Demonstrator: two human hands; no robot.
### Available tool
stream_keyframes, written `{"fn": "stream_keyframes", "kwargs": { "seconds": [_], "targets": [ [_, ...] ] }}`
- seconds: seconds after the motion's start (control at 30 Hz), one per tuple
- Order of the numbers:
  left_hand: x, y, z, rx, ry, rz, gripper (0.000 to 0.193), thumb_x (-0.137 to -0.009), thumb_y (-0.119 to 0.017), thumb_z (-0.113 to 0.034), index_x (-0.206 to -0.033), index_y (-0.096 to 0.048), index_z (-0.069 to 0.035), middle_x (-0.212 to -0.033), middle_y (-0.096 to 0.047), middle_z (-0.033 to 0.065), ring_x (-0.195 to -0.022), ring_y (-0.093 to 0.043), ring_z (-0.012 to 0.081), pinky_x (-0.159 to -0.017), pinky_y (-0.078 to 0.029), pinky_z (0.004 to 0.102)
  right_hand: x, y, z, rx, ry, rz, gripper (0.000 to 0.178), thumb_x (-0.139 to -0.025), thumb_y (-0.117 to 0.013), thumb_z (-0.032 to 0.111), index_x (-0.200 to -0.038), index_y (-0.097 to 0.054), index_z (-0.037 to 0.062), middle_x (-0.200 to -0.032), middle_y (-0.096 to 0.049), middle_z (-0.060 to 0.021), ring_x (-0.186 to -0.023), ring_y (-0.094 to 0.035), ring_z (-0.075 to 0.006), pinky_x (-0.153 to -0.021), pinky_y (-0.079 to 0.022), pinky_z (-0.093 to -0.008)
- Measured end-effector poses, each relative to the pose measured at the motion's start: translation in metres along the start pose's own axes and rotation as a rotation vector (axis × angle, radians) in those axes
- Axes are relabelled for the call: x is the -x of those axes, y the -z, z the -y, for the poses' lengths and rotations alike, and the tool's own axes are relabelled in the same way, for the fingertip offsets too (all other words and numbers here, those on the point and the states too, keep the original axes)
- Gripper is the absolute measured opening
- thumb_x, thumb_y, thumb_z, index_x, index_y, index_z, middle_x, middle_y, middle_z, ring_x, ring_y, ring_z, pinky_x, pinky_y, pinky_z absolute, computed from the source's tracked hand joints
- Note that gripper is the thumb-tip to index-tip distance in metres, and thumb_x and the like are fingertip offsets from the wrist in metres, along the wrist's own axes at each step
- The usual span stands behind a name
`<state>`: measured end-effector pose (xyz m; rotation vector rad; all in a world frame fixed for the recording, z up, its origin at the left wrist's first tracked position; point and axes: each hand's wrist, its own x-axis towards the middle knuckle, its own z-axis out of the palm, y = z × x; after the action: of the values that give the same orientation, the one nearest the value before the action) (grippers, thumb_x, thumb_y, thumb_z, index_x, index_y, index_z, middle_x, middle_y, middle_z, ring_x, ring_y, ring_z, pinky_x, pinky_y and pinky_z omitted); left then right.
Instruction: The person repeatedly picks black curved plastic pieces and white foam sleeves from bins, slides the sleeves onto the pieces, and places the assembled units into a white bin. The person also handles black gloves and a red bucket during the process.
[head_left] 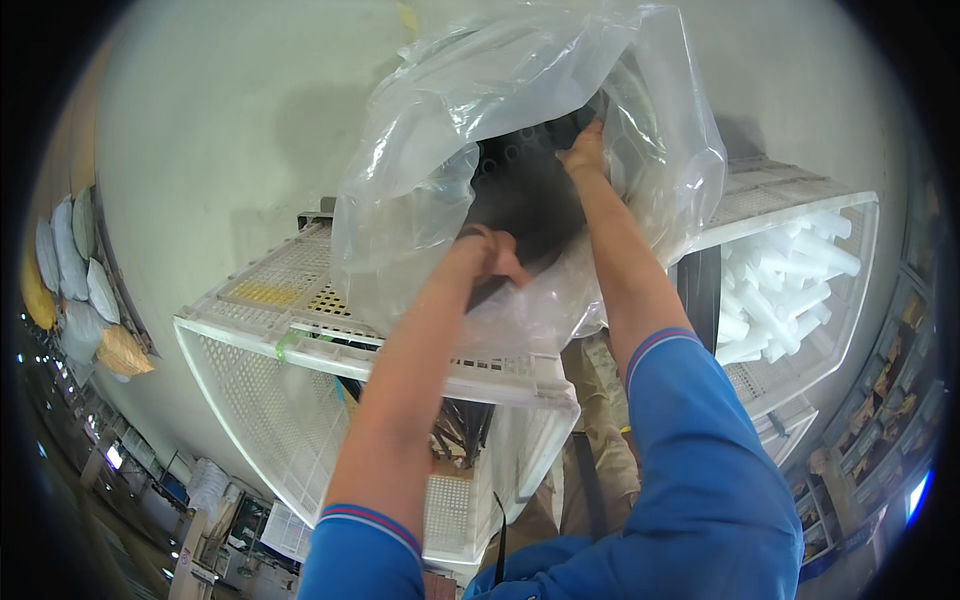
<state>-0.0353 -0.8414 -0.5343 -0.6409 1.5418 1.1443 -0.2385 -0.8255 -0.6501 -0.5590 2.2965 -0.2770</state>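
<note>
A large clear plastic bag [400,200] stands with its mouth gaping toward me. Inside it is a dark, blurred black piece [535,195], and behind that show several round, ring-like black ends [512,152]; their exact kind I cannot make out. My right hand [588,150] reaches into the bag, thumb and fingers closed on the black piece's upper right edge. At the lower left of the same piece, inside the bag's mouth, is my left hand [492,255]. Its fingers are bent and smeared by motion, so its hold is unclear.
White perforated plastic crates stand below the bag: a left crate [370,350] containing dark thin items, and a right crate [860,270] filled with white tubes [780,295]. Stuffed sacks [75,260] lie far left. Shelves with bins [890,390] line the far right.
</note>
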Motion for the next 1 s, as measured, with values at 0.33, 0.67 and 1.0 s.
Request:
{"fn": "stream_keyframes", "kwargs": {
  "seconds": [0.33,0.67,1.0],
  "targets": [
    [0.149,0.011,0.057,1.479,-0.381,-0.536,0.046,-0.083,-0.076,-0.016,-0.123,-0.059,-0.003,-0.105,-0.067,0.0093,-0.09,-0.069,0.0219,-0.075,-0.056,0.0337,0.086,0.064,-0.003,0.472,0.322,0.28,0.059,-0.076,-0.067,0.006,-0.132,-0.047,0.0048,-0.12,-0.063,-0.0234,-0.116,-0.059,-0.0385,-0.097,-0.049,-0.0445],
    [0.306,-0.045,-0.004,1.388,-0.459,-0.897,0.034,-0.084,-0.071,-0.007,-0.115,-0.06,0.003,-0.104,-0.069,0.0143,-0.079,-0.068,0.0207,-0.073,-0.055,0.0333,0.22,0.075,-0.017,0.457,0.815,0.602,0.033,-0.074,-0.071,0.023,-0.101,-0.07,0.0062,-0.099,-0.07,-0.0208,-0.097,-0.068,-0.0354,-0.082,-0.055,-0.0444],
    [0.43,-0.229,-0.105,1.684,-0.636,-0.982,0.056,-0.078,-0.072,-0.014,-0.126,-0.049,0.004,-0.101,-0.065,0.0159,-0.085,-0.068,0.0264,-0.08,-0.057,0.0383,0.403,0.308,-0.019,-1.168,0.458,0.456,0.033,-0.082,-0.063,0.007,-0.113,-0.053,-0.0006,-0.101,-0.066,-0.015,-0.08,-0.067,-0.0216,-0.072,-0.057,-0.0352]
  ]
}}
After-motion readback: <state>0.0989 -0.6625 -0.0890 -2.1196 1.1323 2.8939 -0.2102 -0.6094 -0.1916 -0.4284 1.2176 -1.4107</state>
